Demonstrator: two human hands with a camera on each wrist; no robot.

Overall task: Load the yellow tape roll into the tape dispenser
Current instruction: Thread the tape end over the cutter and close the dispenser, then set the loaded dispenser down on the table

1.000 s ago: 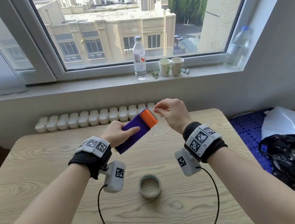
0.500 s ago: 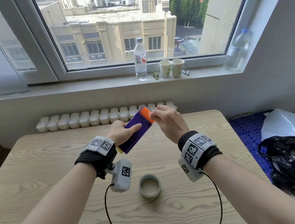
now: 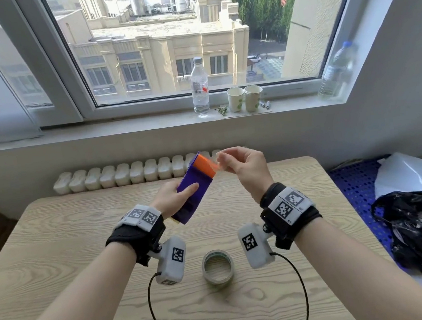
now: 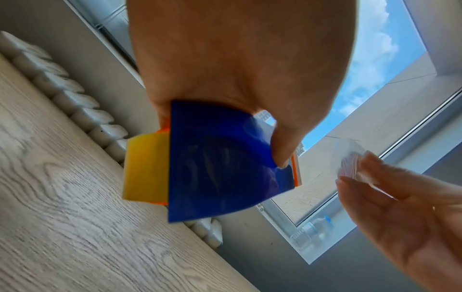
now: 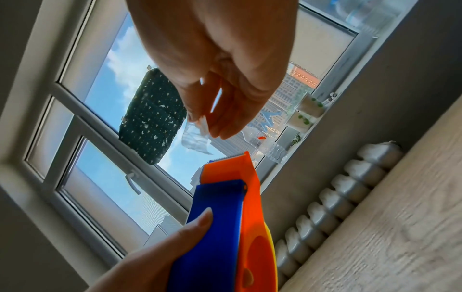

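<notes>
My left hand (image 3: 172,197) grips the blue and orange tape dispenser (image 3: 194,188) above the table, orange cutter end tilted up and away. The yellow tape roll (image 4: 146,168) sits inside it and sticks out at the rear. My right hand (image 3: 242,166) is just right of the cutter end and pinches a short strip of clear tape (image 5: 195,136) between thumb and fingers. In the right wrist view the strip hangs just above the dispenser's (image 5: 217,227) serrated edge with a small gap between them.
A second, pale tape roll (image 3: 218,265) lies flat on the wooden table (image 3: 70,254) between my wrists. A bottle (image 3: 199,87) and two paper cups (image 3: 245,98) stand on the windowsill. A black bag (image 3: 417,225) and a blue crate (image 3: 354,183) are at the right.
My right hand reached the orange cutter end, then drew back up and right with a clear tape strip. The left hand tipped the dispenser more upright.
</notes>
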